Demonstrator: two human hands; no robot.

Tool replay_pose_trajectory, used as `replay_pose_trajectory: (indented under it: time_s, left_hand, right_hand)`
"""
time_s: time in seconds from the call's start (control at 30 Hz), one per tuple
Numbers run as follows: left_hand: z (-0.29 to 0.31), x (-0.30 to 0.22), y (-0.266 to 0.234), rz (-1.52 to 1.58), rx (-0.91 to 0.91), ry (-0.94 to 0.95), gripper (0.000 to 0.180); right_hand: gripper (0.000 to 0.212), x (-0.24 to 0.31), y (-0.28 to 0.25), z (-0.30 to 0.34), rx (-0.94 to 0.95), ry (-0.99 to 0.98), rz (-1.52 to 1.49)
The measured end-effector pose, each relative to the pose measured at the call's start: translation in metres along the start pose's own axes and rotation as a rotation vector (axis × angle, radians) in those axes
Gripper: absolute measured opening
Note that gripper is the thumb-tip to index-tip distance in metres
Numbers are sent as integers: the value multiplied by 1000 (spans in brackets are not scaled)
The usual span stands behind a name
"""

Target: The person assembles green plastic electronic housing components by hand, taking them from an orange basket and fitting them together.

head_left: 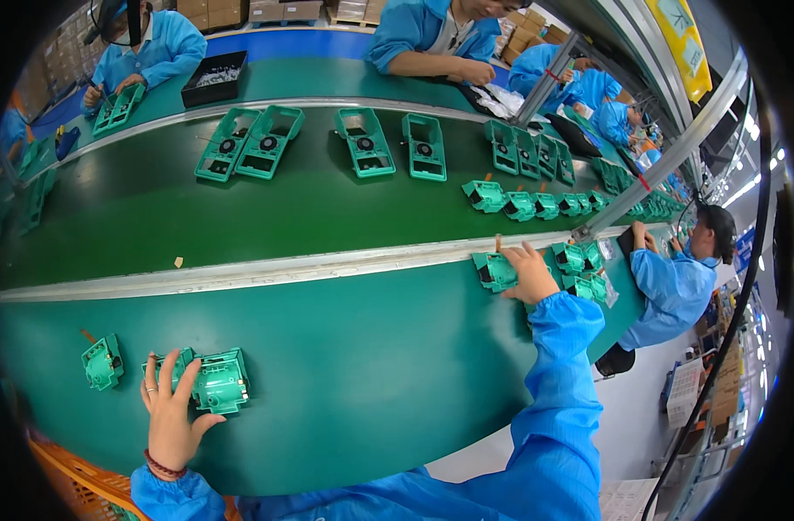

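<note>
Left hand point(173, 412) toward counter's point(371, 365) near left corner, fingers spread over two adjacent green housings, one partly hidden point(178, 363), the fuller one point(221, 382) beside the thumb; firm grip, can't tell. Lone green housing point(102, 362) nearer left edge. Right hand point(529, 273) at far edge, right part, fingers curved about another green housing point(494, 272); can't tell if gripped. More housings point(579, 258) just right.

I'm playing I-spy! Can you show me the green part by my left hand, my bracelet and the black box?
Green part point(223, 383): head view, on its uncovered middle.
Bracelet point(164, 471): head view, on its band.
Black box point(213, 94): head view, on its near wall.
</note>
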State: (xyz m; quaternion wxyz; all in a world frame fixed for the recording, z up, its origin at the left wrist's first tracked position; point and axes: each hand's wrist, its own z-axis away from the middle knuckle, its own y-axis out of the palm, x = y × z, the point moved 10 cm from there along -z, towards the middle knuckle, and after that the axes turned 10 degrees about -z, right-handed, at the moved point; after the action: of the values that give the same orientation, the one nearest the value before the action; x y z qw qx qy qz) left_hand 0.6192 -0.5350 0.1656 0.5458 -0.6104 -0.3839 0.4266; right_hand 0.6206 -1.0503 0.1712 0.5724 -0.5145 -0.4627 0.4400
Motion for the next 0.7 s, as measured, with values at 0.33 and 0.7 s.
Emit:
replay_pose_trajectory:
  time_s: [0.33,0.7]
  left_hand:
    - [3,-11,-5,9,60,-14,77]
    - [10,-21,0,64,105,-25,77]
  right_hand:
    - [73,257,21,55,5,-607,-665]
    - [71,277,3,64,33,-651,-909]
